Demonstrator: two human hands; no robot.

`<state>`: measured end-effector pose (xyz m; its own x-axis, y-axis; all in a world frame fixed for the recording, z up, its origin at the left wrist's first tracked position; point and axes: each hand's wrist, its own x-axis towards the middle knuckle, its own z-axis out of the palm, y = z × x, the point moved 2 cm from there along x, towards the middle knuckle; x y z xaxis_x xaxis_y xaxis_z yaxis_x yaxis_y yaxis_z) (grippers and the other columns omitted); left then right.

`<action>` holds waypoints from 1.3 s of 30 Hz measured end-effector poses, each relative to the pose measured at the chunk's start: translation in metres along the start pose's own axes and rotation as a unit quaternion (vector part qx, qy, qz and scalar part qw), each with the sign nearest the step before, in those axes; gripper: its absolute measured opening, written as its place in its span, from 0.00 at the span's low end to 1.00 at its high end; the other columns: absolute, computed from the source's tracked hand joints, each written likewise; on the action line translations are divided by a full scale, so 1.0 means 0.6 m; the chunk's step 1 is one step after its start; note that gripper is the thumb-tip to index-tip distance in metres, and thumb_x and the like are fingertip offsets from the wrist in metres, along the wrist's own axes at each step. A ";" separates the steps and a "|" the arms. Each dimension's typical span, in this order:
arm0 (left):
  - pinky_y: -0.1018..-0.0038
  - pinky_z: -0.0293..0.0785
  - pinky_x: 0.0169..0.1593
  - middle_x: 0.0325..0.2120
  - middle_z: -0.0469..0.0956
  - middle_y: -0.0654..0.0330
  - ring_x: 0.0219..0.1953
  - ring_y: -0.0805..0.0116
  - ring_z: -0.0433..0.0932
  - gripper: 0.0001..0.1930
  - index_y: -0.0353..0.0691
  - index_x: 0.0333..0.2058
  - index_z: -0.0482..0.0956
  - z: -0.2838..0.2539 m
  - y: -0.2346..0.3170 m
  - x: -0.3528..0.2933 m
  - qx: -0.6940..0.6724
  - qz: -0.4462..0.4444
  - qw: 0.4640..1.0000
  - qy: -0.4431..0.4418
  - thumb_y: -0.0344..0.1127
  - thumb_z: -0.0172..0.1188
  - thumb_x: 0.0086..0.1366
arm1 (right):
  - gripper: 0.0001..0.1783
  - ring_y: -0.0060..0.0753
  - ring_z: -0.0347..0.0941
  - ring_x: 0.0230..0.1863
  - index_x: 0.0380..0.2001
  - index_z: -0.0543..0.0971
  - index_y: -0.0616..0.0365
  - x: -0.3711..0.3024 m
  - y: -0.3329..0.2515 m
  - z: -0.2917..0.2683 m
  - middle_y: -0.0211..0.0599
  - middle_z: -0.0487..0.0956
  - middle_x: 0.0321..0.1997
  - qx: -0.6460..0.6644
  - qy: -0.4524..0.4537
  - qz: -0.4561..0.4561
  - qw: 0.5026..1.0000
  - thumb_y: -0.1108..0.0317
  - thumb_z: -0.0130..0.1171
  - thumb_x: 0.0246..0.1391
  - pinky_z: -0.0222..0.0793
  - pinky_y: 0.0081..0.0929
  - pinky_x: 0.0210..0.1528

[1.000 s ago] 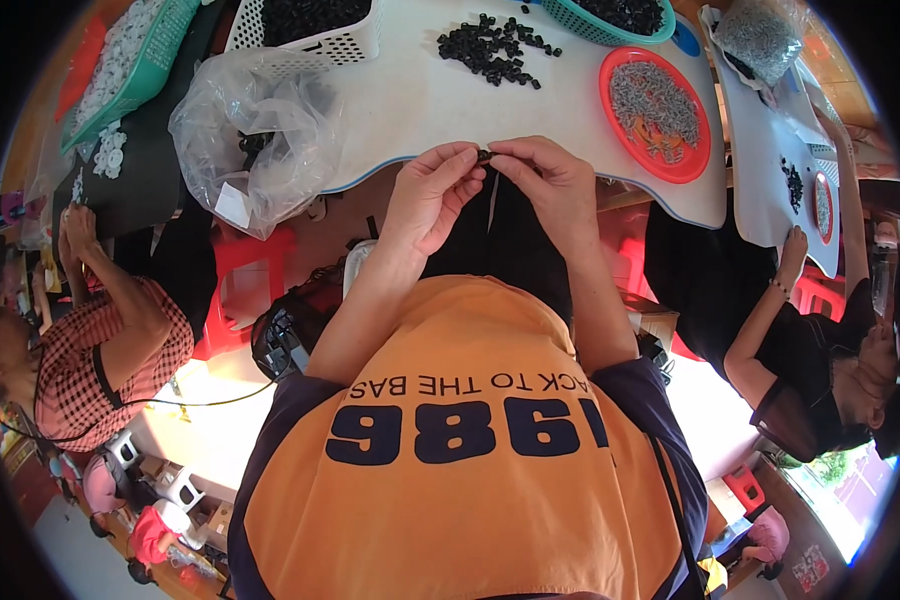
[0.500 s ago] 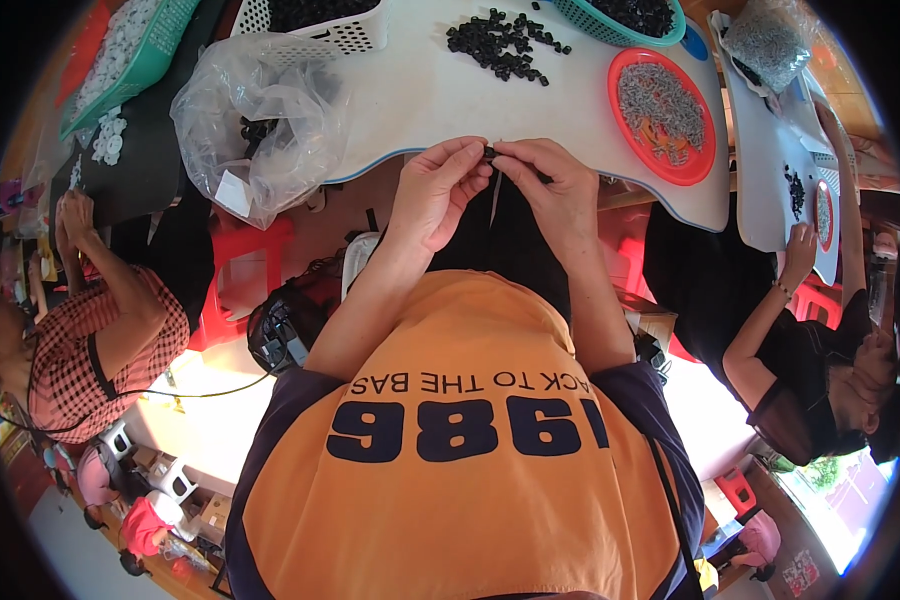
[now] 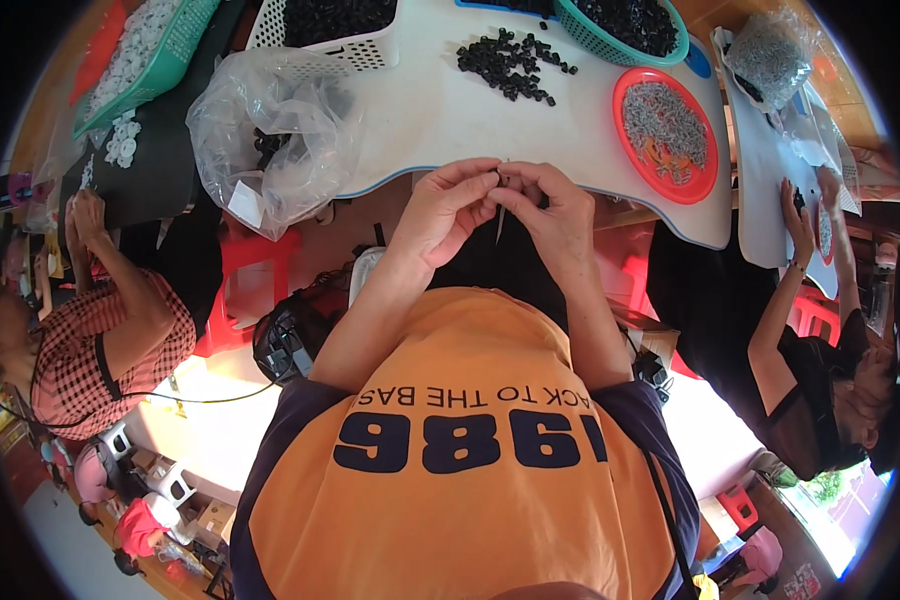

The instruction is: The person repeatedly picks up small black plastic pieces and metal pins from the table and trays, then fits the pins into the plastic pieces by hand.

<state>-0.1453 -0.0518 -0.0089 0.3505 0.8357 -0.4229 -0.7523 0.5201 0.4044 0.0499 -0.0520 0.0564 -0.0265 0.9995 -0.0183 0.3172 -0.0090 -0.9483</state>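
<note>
Your left hand has its grip pinched shut, thumb against forefinger, on a small black piece. Your right hand meets it there, its grip closed on the same piece; your fingers cover most of it, so you cannot tell what else they may hold. The piece sits between your fingertips, just off the near edge of the white desk. Ahead of you on that desk lies a loose pile of black pieces. To its right is a red plate of small grey parts, with a green basket of black pieces beyond. To your left, a clear plastic bag slumps over the desk's edge, just in front of a white basket. Co-workers sit on either side of you, their hands at other desks.
</note>
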 end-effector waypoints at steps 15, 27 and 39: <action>0.74 0.90 0.47 0.47 0.92 0.59 0.41 0.70 0.91 0.15 0.35 0.65 0.87 -0.082 -0.031 0.000 0.009 -0.105 0.994 -0.010 0.29 0.72 0.86 | 0.19 0.39 0.87 0.42 0.64 0.92 0.58 -0.047 0.077 0.036 0.41 0.88 0.45 -0.120 -0.066 -0.086 0.987 0.65 0.78 0.75 0.84 0.36 0.48; 0.76 0.84 0.43 0.43 0.92 0.63 0.39 0.75 0.87 0.09 0.38 0.57 0.91 -0.058 -0.025 -0.002 -0.092 -0.175 0.980 -0.023 0.25 0.71 0.82 | 0.21 0.39 0.85 0.43 0.60 0.93 0.57 -0.041 0.102 0.048 0.37 0.85 0.41 -0.129 0.016 -0.176 0.976 0.76 0.82 0.65 0.84 0.37 0.47; 0.78 0.78 0.37 0.41 0.88 0.66 0.38 0.76 0.82 0.07 0.38 0.50 0.93 -0.074 -0.023 -0.006 -0.136 -0.223 0.965 -0.032 0.22 0.73 0.78 | 0.23 0.38 0.83 0.41 0.57 0.94 0.57 -0.047 0.114 0.064 0.33 0.86 0.38 -0.152 0.035 -0.236 0.959 0.75 0.86 0.57 0.83 0.38 0.44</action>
<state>-0.1610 -0.0701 -0.0492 0.6996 0.5536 -0.4516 -0.6351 0.7714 -0.0383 0.0356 -0.0821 -0.0199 -0.1743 0.8896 0.4223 0.5480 0.4439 -0.7090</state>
